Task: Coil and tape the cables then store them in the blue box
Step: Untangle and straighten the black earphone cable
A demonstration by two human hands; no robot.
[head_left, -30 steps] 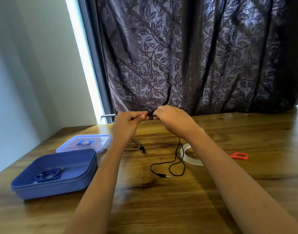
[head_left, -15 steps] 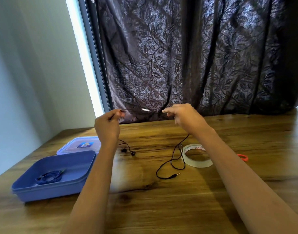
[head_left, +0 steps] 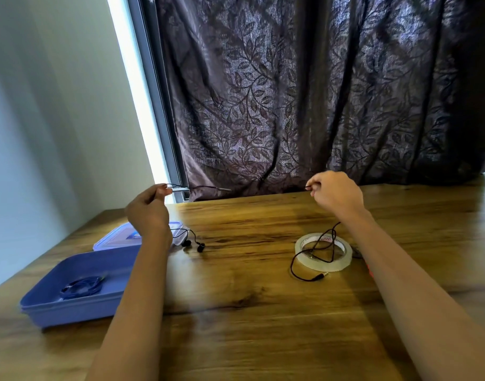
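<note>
A thin black earphone cable point(head_left: 312, 250) is stretched between my two raised hands above the wooden table point(head_left: 249, 312). My left hand point(head_left: 149, 209) pinches it near the earbud end, and the two earbuds point(head_left: 193, 245) hang down to the table beside the lid. My right hand point(head_left: 336, 192) pinches the other part; from there the cable drops across the roll of clear tape point(head_left: 323, 251), and its jack plug point(head_left: 319, 276) lies in front of the roll. The open blue box point(head_left: 79, 306) at the left holds a coiled blue cable point(head_left: 80, 285).
The box's clear lid point(head_left: 120, 237) lies behind the box, partly hidden by my left wrist. A red sliver of scissors point(head_left: 369, 269) shows beside my right forearm. A dark leaf-patterned curtain point(head_left: 318, 92) hangs along the table's far edge.
My hands started together at the middle and have drawn apart, left going left and right going right, stretching the cable out between them. The loose end slid onto the tape roll.
</note>
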